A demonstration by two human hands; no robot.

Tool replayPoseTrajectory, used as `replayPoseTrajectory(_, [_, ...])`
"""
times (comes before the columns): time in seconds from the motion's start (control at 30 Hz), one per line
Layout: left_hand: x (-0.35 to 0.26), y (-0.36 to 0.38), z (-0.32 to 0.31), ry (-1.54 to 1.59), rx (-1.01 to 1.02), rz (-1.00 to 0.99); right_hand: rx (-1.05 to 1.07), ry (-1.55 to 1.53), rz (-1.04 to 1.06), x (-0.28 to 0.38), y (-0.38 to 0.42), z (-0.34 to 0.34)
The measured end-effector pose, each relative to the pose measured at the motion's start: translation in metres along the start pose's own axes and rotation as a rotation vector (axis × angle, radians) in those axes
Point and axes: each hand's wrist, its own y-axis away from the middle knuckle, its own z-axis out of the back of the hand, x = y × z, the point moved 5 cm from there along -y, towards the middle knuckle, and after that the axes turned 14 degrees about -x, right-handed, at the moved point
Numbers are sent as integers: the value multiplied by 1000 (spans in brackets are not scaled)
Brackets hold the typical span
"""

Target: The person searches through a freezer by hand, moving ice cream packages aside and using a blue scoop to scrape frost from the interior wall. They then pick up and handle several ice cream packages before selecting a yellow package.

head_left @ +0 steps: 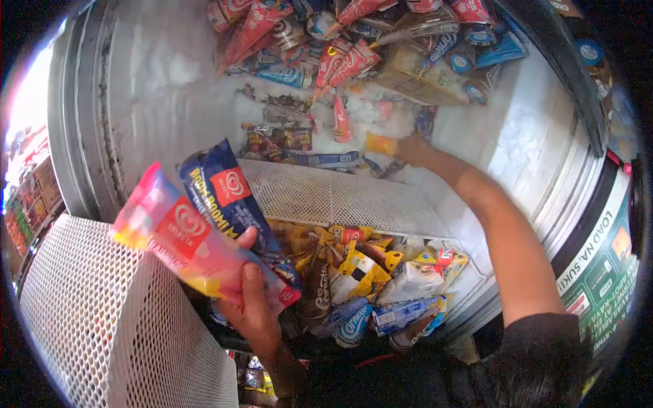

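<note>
My left hand is closed around two wrapped ice creams above the near edge of the chest freezer. One is in a pink wrapper with yellow and blue patches; behind it is a navy Boom Boom wrapper with a red logo. My right hand reaches down to the frosty freezer floor, fingers closed on the end of a small yellow-orange ice cream packet. Close by lie a slim red-pink packet, blue packets and dark brown packets.
Red and blue ice cream cones pile up at the far end beside a yellowish box. A white mesh basket nearer me holds yellow packs and blue cones. Another white mesh basket stands at lower left.
</note>
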Motion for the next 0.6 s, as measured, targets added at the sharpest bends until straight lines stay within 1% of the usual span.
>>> replayPoseTrajectory(0.03, [2,3,1,-11,38,52,238,157,58,8,2,0])
replayPoseTrajectory(0.07, [1,6,3,-9,30,51,473,316,117,15,4,3])
replayPoseTrajectory(0.13, [3,10,-1,-98,67,154,394,189,183,41,-26,33])
replayPoseTrajectory(0.2, [5,16,1,-163,93,165,119,25,166,86,-83,86])
replayPoseTrajectory(0.23, [6,15,0,-173,71,67,-16,-57,171,107,-110,113])
replayPoseTrajectory(0.27, [6,13,-1,-182,49,-34,49,-40,178,131,-149,138])
replayPoseTrajectory(0.3, [6,12,-4,-182,47,-44,-104,54,302,155,-172,166])
replayPoseTrajectory(0.33, [6,11,-8,-135,39,2,-374,-78,375,172,-208,168])
replayPoseTrajectory(0.37, [8,10,-10,-113,34,18,-643,-213,446,179,-238,150])
replayPoseTrajectory(0.4, [10,9,-13,-91,29,34,-656,-214,451,180,-250,120])
replayPoseTrajectory(0.47, [9,8,-10,-168,12,-27,-737,252,596,187,-248,81])
replayPoseTrajectory(0.53, [14,7,1,-238,60,97,-611,49,428,170,-223,54])
replayPoseTrajectory(0.6, [13,5,3,-279,30,22,-264,-204,339,126,-195,27])
